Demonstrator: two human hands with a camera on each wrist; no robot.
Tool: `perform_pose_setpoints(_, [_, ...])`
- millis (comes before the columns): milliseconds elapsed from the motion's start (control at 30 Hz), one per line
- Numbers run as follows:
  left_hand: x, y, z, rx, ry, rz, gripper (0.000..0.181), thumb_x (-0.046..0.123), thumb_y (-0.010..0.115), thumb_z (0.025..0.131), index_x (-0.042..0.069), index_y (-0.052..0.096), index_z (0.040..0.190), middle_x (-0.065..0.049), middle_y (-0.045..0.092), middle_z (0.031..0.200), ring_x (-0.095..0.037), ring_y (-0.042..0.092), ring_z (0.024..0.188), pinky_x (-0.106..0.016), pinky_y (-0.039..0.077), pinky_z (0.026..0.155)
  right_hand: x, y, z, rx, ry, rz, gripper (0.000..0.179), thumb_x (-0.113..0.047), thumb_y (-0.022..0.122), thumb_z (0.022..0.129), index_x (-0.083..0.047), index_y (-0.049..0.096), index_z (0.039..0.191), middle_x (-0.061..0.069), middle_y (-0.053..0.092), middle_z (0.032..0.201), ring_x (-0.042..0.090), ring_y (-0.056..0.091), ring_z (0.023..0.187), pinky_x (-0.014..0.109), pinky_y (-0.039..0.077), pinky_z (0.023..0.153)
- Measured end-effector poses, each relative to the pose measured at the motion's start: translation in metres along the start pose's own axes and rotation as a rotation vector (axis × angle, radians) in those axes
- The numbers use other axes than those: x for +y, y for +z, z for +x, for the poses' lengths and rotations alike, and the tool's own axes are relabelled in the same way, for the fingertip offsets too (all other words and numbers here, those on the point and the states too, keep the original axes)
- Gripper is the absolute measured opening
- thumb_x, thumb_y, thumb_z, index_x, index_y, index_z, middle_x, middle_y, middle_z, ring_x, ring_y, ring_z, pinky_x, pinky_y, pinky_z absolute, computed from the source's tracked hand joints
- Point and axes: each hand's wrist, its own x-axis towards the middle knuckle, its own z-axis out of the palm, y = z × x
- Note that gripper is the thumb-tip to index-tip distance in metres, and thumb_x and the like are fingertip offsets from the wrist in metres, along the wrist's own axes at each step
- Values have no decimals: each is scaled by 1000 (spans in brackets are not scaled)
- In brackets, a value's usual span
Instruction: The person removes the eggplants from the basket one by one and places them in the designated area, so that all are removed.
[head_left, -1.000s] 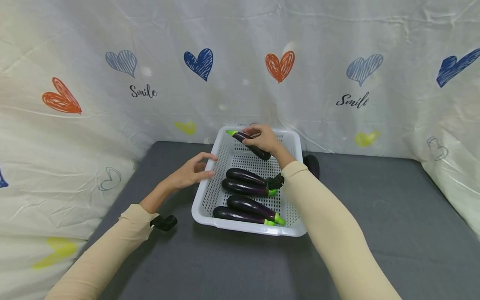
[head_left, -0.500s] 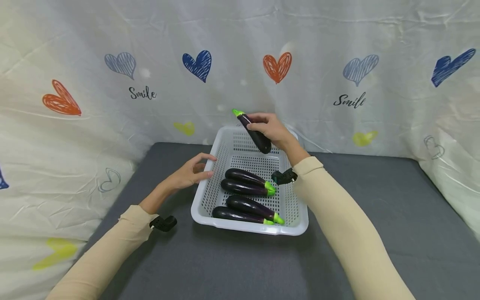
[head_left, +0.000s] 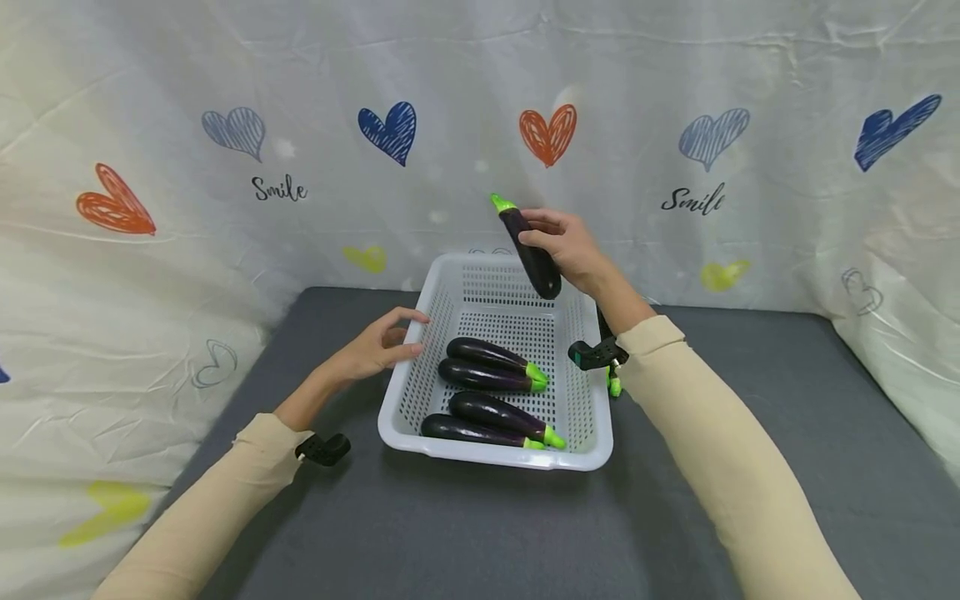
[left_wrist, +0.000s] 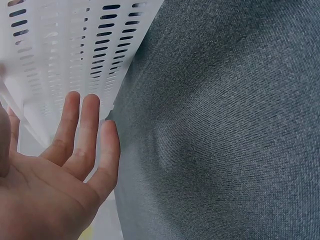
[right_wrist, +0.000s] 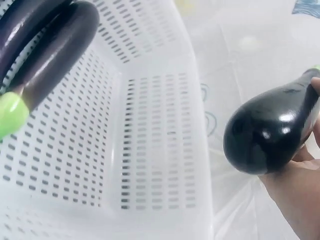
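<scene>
My right hand (head_left: 573, 250) holds a dark purple eggplant (head_left: 536, 262) by its upper half, above the back right part of a white plastic basket (head_left: 495, 458). Its green stem end points up and to the left. In the right wrist view, the rounded bottom of this eggplant (right_wrist: 260, 135) hangs outside the basket rim. Several more eggplants (head_left: 483, 379) lie in the basket's middle and front. At the left rim, my left hand (head_left: 375, 343) touches the basket with thumb and forefinger; its other fingers (left_wrist: 89, 130) are extended beside the slotted wall.
Just right of the basket, green stem ends (head_left: 614, 383) show on the dark grey cloth (head_left: 480, 533), mostly hidden by the right wrist camera (head_left: 597, 353) and sleeve. A white curtain (head_left: 465, 125) with printed hearts stands right behind the basket.
The right hand has lifted the eggplant from the basket's back part, moving it up and to the right and turning it more upright. The left hand has stayed at the rim.
</scene>
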Motion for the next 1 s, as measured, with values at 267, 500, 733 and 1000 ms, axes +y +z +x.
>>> perform_pose_setpoints(267, [0, 1, -1, -1, -16, 9, 49, 14, 62, 104, 10, 39, 147, -29, 51, 133, -40, 62, 110, -51, 55, 84, -6, -19, -14, 32, -21, 48, 46, 3, 60, 100, 4, 50, 146, 14, 56, 131, 24, 55, 114, 42, 42, 100])
perform_pose_setpoints(500, [0, 1, -2, 0, -13, 14, 49, 14, 62, 104, 10, 39, 147, -29, 51, 132, -40, 63, 109, -51, 55, 83, -10, -36, -30, 58, -59, 64, 46, 3, 66, 97, 1, 56, 142, 13, 57, 127, 24, 56, 110, 38, 46, 93])
perform_pose_setpoints(733, [-2, 1, -1, 0, 6, 19, 48, 12, 61, 104, 9, 39, 146, -30, 50, 135, -41, 62, 110, -52, 55, 83, -17, -55, -46, 84, -109, 93, 42, 9, 68, 93, -3, 64, 133, 15, 57, 122, 24, 58, 105, 30, 53, 85])
perform_pose_setpoints(1000, [-2, 2, 0, -2, 7, 24, 49, 12, 61, 104, 10, 39, 147, -30, 50, 134, -41, 61, 111, -53, 55, 83, -17, -75, -60, 108, -147, 135, 40, 13, 68, 92, -4, 67, 127, 15, 58, 120, 24, 60, 105, 31, 54, 84])
